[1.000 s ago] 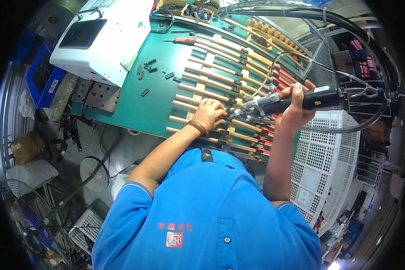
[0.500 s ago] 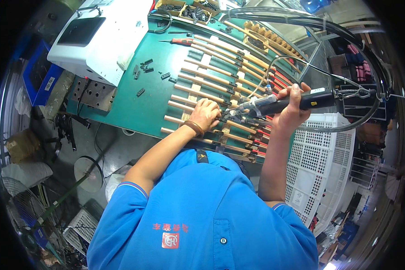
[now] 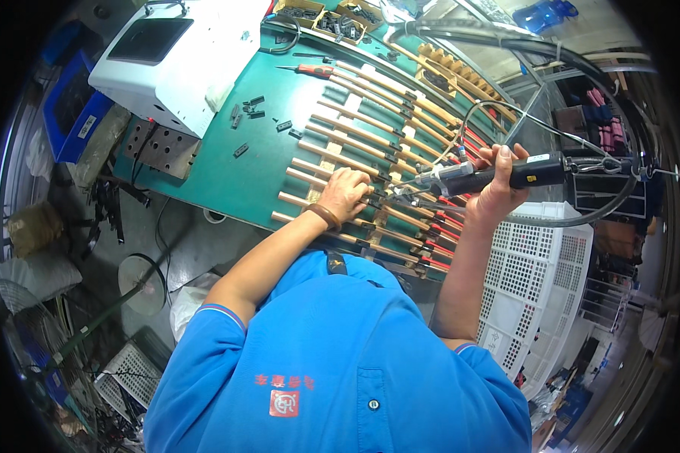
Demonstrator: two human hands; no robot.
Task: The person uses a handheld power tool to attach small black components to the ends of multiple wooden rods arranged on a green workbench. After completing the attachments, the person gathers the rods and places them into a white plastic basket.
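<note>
My right hand (image 3: 497,189) is wrapped round the black body of a power screwdriver (image 3: 536,171), its thumb pointing up. The driver lies nearly level, its tip pointing left toward my left hand (image 3: 344,194). The fingers of that hand are bent and pressed together at a small black plastic fitting (image 3: 373,199) on one of the wooden rods (image 3: 353,161). Their tips partly hide it. Several such rods lie side by side across the bench, with black fittings partway along and red parts at their right ends. Whether the driver's tip touches a screw is too small to tell.
Loose black fittings (image 3: 241,150) and a red-handled screwdriver (image 3: 314,70) lie on the green bench (image 3: 204,181). A white machine (image 3: 155,64) stands at the left. Parts boxes (image 3: 340,28) sit at the back. A white crate (image 3: 521,264) is at the right, beneath a looping black hose (image 3: 616,83).
The whole view has shifted slightly. My left hand stays on the same fitting, and my right hand still grips the power screwdriver, which sits a little farther right and lower in view.
</note>
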